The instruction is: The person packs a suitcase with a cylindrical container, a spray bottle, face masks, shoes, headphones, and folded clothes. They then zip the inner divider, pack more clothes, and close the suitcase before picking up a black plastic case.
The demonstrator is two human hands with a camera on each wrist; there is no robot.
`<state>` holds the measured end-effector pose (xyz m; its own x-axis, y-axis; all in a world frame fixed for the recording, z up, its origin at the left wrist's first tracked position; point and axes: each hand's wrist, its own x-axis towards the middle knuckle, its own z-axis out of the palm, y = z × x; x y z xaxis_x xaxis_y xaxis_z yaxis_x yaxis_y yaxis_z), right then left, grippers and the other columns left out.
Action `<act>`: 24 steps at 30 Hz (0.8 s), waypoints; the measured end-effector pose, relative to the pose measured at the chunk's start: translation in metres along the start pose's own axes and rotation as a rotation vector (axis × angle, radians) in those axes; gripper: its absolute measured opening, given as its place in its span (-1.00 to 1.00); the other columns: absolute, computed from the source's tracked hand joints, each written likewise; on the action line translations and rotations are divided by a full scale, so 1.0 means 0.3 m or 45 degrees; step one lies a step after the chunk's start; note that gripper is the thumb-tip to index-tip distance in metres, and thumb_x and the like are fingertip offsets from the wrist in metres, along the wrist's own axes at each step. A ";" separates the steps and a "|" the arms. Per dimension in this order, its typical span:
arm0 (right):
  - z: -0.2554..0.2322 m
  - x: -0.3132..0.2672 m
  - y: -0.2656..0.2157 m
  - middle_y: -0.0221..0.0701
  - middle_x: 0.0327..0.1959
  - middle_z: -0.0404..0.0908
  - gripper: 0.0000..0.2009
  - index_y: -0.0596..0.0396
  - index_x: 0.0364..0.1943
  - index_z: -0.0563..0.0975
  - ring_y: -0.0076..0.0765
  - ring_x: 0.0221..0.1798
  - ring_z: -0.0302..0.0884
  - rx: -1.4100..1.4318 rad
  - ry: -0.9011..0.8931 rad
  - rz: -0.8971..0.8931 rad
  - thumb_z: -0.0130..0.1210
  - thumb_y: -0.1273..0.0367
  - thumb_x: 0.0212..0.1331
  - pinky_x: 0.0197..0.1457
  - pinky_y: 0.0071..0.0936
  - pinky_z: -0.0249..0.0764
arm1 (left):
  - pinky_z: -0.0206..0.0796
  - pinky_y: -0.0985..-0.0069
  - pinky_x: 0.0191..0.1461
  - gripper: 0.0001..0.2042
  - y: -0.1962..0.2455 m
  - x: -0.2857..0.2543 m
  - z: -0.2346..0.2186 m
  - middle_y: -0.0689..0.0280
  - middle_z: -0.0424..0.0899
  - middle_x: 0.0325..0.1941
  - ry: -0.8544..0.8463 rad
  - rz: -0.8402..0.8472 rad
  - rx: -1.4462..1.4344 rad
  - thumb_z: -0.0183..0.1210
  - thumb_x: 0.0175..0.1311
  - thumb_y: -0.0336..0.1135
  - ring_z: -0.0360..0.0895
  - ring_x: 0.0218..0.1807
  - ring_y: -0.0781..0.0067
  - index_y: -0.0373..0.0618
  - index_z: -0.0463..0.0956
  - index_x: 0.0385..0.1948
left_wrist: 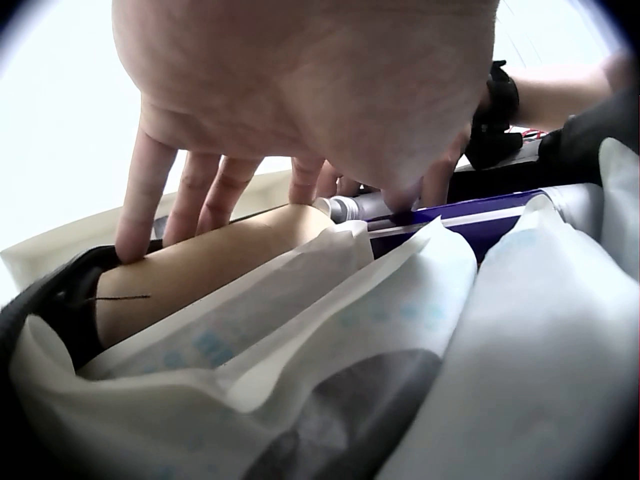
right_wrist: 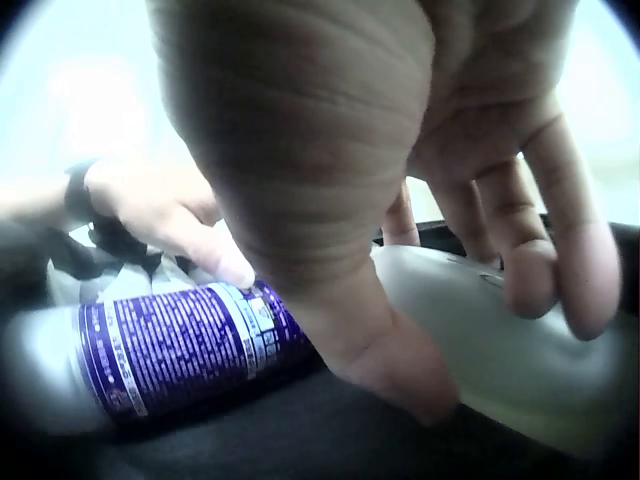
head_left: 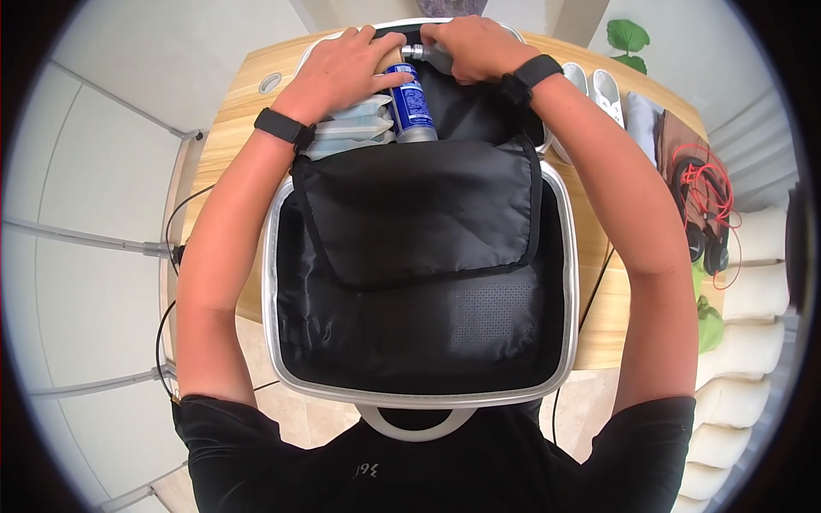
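Blue-and-silver cylindrical can (head_left: 412,103) is lying in the far half of the open black-lined case (head_left: 376,333), just beside some soft white packets (head_left: 355,130). My left hand (head_left: 335,70) has its fingers apart and pretty straight, resting on a smooth tan cylinder (left_wrist: 205,270), thumb touching the can. Right hand's (head_left: 483,51) got fingers and thumb clamped round a frosted translucent bottle (right_wrist: 470,325) near the can. Black fabric flap (head_left: 419,214) sits nearer me, and the case is on a light wood worktop (head_left: 224,137).

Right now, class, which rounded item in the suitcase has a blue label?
The can beside the pale packets; the other cylinder is tan, and the bottle translucent.
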<state>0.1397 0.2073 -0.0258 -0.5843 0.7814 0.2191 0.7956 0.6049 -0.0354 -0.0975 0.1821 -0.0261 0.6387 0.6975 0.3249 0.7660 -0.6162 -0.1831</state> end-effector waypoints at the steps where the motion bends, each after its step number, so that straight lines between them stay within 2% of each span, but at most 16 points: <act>1: -0.012 -0.002 0.003 -0.12 -0.29 0.70 -0.39 -0.07 0.10 0.52 0.14 -0.09 0.68 0.035 -0.019 0.018 0.33 0.55 -0.22 -0.03 -0.04 0.55 | 0.45 0.17 0.14 -0.48 -0.002 -0.002 0.004 0.14 0.60 0.00 0.004 -0.010 -0.002 0.15 0.38 0.19 0.56 0.11 0.05 0.13 0.49 0.24; 6: -0.083 -0.047 -0.009 -0.07 -0.37 0.66 -0.33 -0.08 0.12 0.47 0.20 -0.16 0.66 0.143 -0.106 -0.013 0.33 0.57 -0.27 -0.10 -0.01 0.52 | 0.45 0.17 0.15 -0.44 -0.014 0.000 0.016 0.13 0.59 0.03 -0.013 0.009 0.002 0.14 0.39 0.21 0.54 0.14 0.04 0.14 0.46 0.31; 8: -0.093 -0.070 -0.011 -0.08 -0.29 0.68 -0.33 -0.05 0.14 0.46 0.15 -0.12 0.66 0.126 -0.072 -0.046 0.32 0.56 -0.24 -0.08 -0.03 0.52 | 0.45 0.16 0.16 -0.43 -0.014 -0.001 0.028 0.12 0.58 0.05 -0.017 -0.001 -0.009 0.14 0.39 0.22 0.53 0.16 0.03 0.14 0.46 0.31; 12: -0.086 -0.103 0.004 -0.10 -0.37 0.66 -0.31 -0.05 0.17 0.41 0.21 -0.17 0.63 0.150 0.004 -0.059 0.27 0.61 -0.21 -0.11 0.00 0.51 | 0.44 0.14 0.20 -0.42 -0.012 0.001 0.051 0.11 0.56 0.08 0.012 0.000 -0.003 0.13 0.38 0.25 0.50 0.20 0.00 0.14 0.47 0.30; 14: -0.078 -0.103 0.000 -0.09 -0.34 0.67 -0.32 -0.05 0.18 0.40 0.23 -0.17 0.63 0.073 -0.003 -0.043 0.26 0.62 -0.20 -0.11 0.00 0.51 | 0.43 0.14 0.22 -0.41 -0.009 0.000 0.047 0.10 0.56 0.09 -0.004 -0.015 -0.036 0.13 0.38 0.26 0.48 0.22 -0.01 0.14 0.48 0.30; 16: -0.073 -0.106 0.001 -0.09 -0.34 0.68 -0.31 -0.05 0.19 0.40 0.21 -0.16 0.64 0.039 0.096 -0.107 0.26 0.62 -0.19 -0.10 -0.01 0.52 | 0.42 0.13 0.23 -0.41 0.001 0.006 0.042 0.07 0.55 0.09 -0.034 -0.036 -0.037 0.14 0.38 0.25 0.48 0.22 -0.01 0.12 0.48 0.30; 20: -0.084 -0.101 -0.010 -0.08 -0.33 0.68 -0.31 -0.04 0.19 0.42 0.21 -0.15 0.65 0.034 0.058 -0.120 0.29 0.60 -0.20 -0.08 -0.02 0.53 | 0.40 0.13 0.25 -0.41 -0.002 0.014 0.059 0.06 0.55 0.07 -0.011 -0.031 -0.042 0.13 0.38 0.26 0.49 0.21 -0.02 0.10 0.49 0.28; 22: -0.114 -0.109 -0.041 -0.09 -0.34 0.67 -0.31 -0.01 0.19 0.45 0.18 -0.16 0.66 0.039 -0.070 -0.056 0.32 0.58 -0.21 -0.07 -0.05 0.54 | 0.39 0.12 0.24 -0.41 0.002 0.009 0.054 0.06 0.55 0.06 -0.008 -0.029 -0.060 0.13 0.38 0.26 0.48 0.20 0.00 0.06 0.51 0.26; 24: -0.104 -0.107 -0.033 -0.10 -0.34 0.67 -0.31 0.01 0.17 0.48 0.15 -0.16 0.66 0.114 -0.087 -0.054 0.36 0.54 -0.25 -0.06 -0.08 0.55 | 0.39 0.12 0.23 -0.41 0.007 0.007 0.050 0.06 0.54 0.06 -0.031 -0.026 -0.059 0.12 0.39 0.26 0.47 0.20 0.00 0.05 0.52 0.26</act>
<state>0.1557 0.1713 -0.0020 -0.6294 0.7614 0.1554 0.7540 0.6467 -0.1147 -0.0936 0.1876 -0.0397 0.6252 0.7182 0.3056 0.7749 -0.6179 -0.1332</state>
